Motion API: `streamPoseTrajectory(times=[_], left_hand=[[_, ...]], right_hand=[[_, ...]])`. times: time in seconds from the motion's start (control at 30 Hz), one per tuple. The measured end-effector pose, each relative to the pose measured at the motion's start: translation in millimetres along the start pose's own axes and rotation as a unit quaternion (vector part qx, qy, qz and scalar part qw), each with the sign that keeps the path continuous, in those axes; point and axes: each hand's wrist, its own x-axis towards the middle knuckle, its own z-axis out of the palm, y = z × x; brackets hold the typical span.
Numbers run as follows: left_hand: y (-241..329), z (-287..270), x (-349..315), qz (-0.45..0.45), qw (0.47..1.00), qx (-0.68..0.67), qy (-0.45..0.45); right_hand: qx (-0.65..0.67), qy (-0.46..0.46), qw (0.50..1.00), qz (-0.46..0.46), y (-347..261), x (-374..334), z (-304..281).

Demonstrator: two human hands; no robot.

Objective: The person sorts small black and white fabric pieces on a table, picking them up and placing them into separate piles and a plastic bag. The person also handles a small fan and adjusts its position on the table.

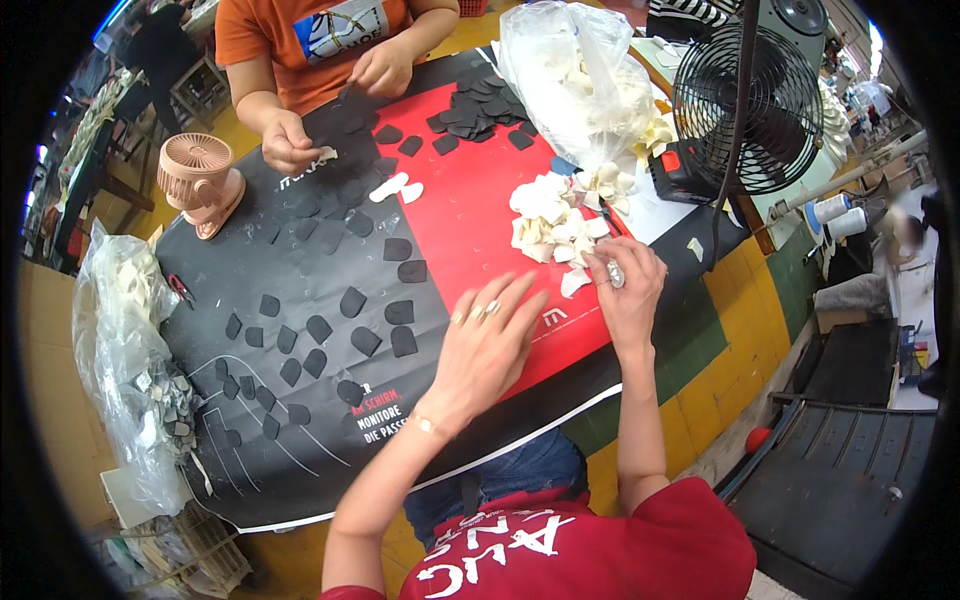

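My left hand (485, 340) hovers over the red part of the table cover (450, 240), its fingers stretched out with nothing visible in them. Beside a pile of cream-white fabric pieces (545, 215), my right hand (632, 295) has its fingers bent together. A small shiny thing shows at those fingers; whether it is a ring or something held, I cannot make out. One loose white piece (575, 282) lies just left of that hand. Dark grey rounded pieces (319, 329) are scattered over the black part of the cover, with a heap of them (485, 105) farther back.
Across the table a person in orange (290, 50) holds a small pale piece in one hand (288, 148). A pink fan (200, 180) stands at the left, a black fan (745, 110) at the right. Plastic bags (575, 70) of white pieces stand at the back and left edge.
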Motion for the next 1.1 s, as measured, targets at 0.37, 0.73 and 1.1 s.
streamPoseTrajectory(times=[0.37,0.73,1.1], left_hand=[[-46.2,51.5,66.9,0.049,0.989,0.132,-0.049],[-20.8,11.2,50.0,-0.037,0.998,-0.034,-0.022],[-4.2,-3.1,-11.4,-0.305,0.911,-0.272,0.044]], right_hand=[[-0.024,0.026,0.995,-0.095,-3.4,-20.0,7.9],[0.361,0.031,0.928,0.084,-17.5,-29.4,-9.6],[0.238,-0.132,0.959,0.074,-57.7,-23.2,-6.9]])
